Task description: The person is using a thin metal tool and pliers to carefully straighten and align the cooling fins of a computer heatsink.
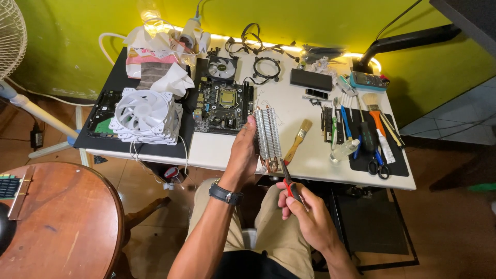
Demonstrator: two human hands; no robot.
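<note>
Left hand (243, 152) fingers gripping finned heatsink (267, 133), right hand (305, 209) fingers clasping red-handled pliers (289, 183)

Single head-worn view, looking steeply down and forward from above a seated person. The hands (268, 175) lie close below the lens; the white table (310, 155) spreads beyond, with a yellow-green wall (93, 41) bounding the far edge.
</note>
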